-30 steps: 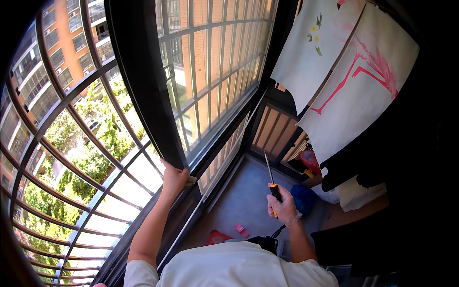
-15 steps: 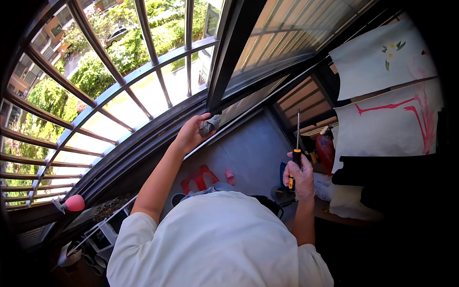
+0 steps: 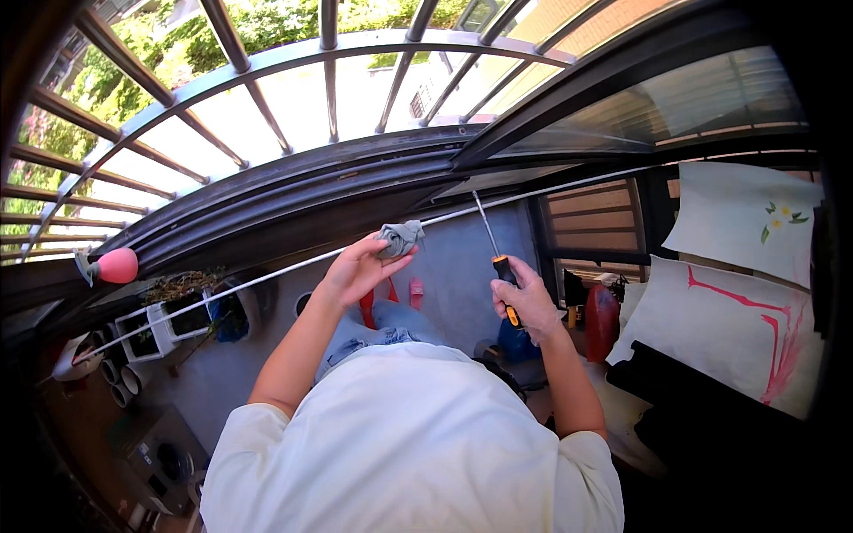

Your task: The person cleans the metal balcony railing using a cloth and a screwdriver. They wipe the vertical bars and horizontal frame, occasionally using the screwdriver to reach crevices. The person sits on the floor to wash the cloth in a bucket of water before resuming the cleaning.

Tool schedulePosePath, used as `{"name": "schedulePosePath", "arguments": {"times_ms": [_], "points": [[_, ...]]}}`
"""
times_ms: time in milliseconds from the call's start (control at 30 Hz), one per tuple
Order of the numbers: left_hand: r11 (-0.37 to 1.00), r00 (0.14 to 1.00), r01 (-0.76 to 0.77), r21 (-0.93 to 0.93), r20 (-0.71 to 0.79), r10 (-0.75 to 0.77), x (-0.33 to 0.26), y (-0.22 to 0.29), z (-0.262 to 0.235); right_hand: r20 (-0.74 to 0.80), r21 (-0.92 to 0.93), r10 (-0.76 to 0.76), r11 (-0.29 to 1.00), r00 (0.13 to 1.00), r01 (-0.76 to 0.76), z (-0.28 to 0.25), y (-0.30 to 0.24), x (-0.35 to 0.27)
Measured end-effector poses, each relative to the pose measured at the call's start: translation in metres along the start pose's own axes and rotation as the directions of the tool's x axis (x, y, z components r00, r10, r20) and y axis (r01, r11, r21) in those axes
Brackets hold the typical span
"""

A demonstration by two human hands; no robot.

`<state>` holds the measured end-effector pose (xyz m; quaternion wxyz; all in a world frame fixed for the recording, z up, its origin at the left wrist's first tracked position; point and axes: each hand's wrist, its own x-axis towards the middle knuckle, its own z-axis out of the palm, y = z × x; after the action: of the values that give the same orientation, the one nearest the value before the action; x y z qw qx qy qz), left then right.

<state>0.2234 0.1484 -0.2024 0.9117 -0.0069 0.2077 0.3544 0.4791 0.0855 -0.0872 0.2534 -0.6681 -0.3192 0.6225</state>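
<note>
Pinching grey cloth (image 3: pixel 402 238) in left hand (image 3: pixel 352 274), overlapping white rod (image 3: pixel 275 275). Gripping screwdriver (image 3: pixel 504 270) by handle (image 3: pixel 514 317) with gloved right hand (image 3: pixel 531 302), below white rod in view, pointing shaft (image 3: pixel 487 225) up across it.

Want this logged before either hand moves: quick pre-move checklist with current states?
1. Cloth secure: ok, the grey cloth is gripped in the fingers of the left hand.
2. Screwdriver held by its handle: ok, the screwdriver is in the right hand, tip pointing away from the body.
3. Both hands gloved: not ok, a clear glove shows on the right only.
4. Shaft clear of the white pole: cannot tell, they cross in view but depth is unclear.
5. Left hand clear of the window glass: ok, they are apart.
6. Floor free of loose items: not ok, a pink slipper-like item lies ahead.
</note>
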Motion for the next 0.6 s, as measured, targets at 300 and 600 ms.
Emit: {"name": "schedulePosePath", "arguments": {"times_ms": [300,600], "points": [[0.884,0.944,-0.262,0.386,-0.087,0.318,-0.035,0.007,0.008,0.057,-0.431,-0.548,0.741,0.835,0.515,0.08,-0.007,0.055],[0.793,0.835,-0.428,0.433,-0.146,0.53,-0.058,-0.009,0.005,0.007,-0.278,-0.566,0.791,0.824,0.545,0.133,0.008,0.102]]}}
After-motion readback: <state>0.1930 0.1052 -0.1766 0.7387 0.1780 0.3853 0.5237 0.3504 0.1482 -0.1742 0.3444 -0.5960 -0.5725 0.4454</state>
